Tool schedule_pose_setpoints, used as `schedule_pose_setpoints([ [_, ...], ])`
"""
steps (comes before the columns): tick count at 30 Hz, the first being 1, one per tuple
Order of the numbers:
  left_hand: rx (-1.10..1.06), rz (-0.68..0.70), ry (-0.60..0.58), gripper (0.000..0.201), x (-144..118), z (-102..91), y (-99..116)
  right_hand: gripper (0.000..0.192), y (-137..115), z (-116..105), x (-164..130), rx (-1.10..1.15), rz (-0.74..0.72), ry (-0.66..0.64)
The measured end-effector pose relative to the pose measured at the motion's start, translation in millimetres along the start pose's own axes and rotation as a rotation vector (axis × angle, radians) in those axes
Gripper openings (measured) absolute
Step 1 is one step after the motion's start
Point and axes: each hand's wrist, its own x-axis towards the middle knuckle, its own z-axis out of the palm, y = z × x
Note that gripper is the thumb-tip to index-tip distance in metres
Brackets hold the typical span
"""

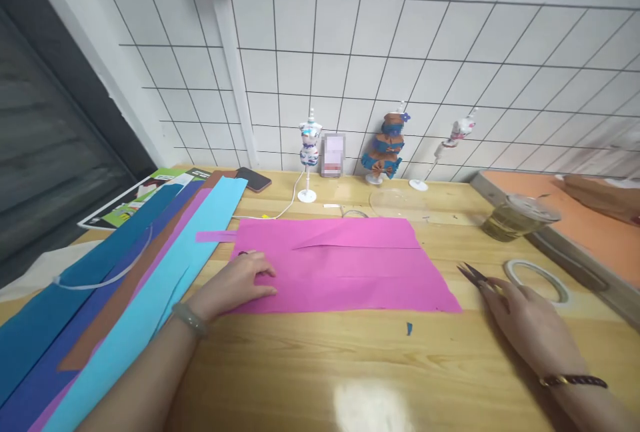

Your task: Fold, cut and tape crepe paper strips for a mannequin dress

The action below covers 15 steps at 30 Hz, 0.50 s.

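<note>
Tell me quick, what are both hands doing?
Left hand: open, flat on the pink paper sheet.
Right hand: closed on small dark scissors.

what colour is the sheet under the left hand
Pink, seen in the head view.

In the middle of the frame lies a bright pink paper sheet on a light wooden table with yellow-brown grain. At the left, long paper strips are dark blue, violet, brown, pink and light blue. The wall at the top is white with a black wire grid. At the right edge is an orange board. The left hand wears a pale green bracelet, the right hand a dark brown one.
</note>
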Motion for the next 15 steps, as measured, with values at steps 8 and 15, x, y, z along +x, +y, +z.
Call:
schedule_pose_setpoints([
  [8, -0.039, -0.017, -0.060, 0.024, 8, 9.1, 13, 0.031, -82, -23, 4, 0.451, -0.418, -0.039],
  [15, -0.179, -0.058, -0.048, 0.016, 7, 5.0, 13, 0.034, -155, -42, 23, 0.629, -0.655, -0.320],
])
